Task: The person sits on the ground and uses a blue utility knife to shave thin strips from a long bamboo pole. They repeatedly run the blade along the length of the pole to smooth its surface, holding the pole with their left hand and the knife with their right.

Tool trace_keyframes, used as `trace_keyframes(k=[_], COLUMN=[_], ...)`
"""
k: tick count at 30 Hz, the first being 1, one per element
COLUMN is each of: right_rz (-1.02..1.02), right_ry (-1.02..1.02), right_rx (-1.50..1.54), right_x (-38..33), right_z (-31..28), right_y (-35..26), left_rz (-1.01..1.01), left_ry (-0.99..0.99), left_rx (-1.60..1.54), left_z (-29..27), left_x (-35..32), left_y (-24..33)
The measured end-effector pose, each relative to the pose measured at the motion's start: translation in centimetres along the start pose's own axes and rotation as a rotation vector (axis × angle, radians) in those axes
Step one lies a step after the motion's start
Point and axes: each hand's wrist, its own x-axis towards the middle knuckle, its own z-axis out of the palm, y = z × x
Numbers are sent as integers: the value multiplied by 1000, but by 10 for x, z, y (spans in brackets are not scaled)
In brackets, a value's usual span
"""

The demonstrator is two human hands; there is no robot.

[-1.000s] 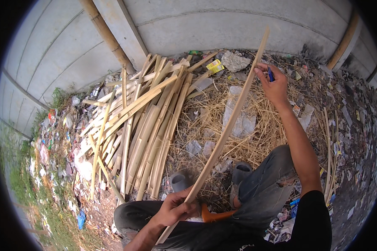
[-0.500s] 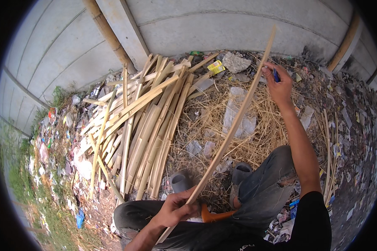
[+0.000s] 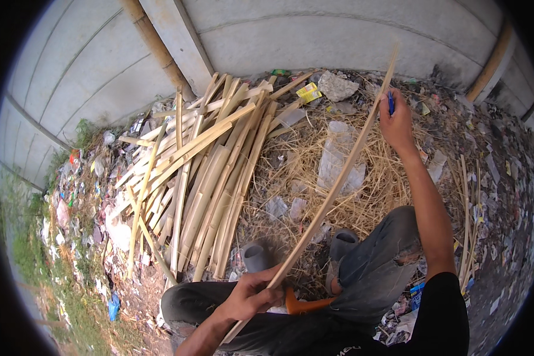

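Two hands worked one long bamboo strip.
The left hand (image 3: 250,296) was closed around the bamboo strip (image 3: 332,190) near its lower end, over the lap; the right hand (image 3: 396,120), arm stretched forward, pinched a blue pen (image 3: 391,102) against its upper part. The thin strip could flex and slip, judging by its length, spoiling the mark.

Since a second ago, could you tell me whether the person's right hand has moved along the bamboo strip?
Yes. The right hand has crept slightly up the long bamboo strip, ending a little nearer the concrete wall behind the straw.
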Motion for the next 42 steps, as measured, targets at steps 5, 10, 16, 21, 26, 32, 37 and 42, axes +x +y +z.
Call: trace_keyframes(k=[5, 10, 16, 21, 26, 32, 37, 42], right_rz=[192, 518, 562, 523, 468, 577, 615, 609], right_ry=[171, -167, -661, -805, -711, -700, -579, -518], right_rx=[133, 601, 721, 791, 938, 841, 887, 901], right_x=[2, -22, -59, -95, -104, -85, -75, -70], right_z=[3, 4, 22, 42, 55, 38, 35, 35], right_y=[26, -47, -118, -135, -138, -141, -126, -114], left_rz=[-81, 9, 48, 69, 90, 108, 105, 124], left_ry=[-53, -63, -55, -1, -2, 94, 98, 110], left_rx=[-261, -322, -289, -296, -252, -41, 1, 56], left_z=[-4, -3, 0, 0, -4, 3, 3, 7], left_x=[2, 8, 12, 18, 18, 18, 21, 22], left_y=[3, 1, 3, 2, 1, 3, -2, -3])
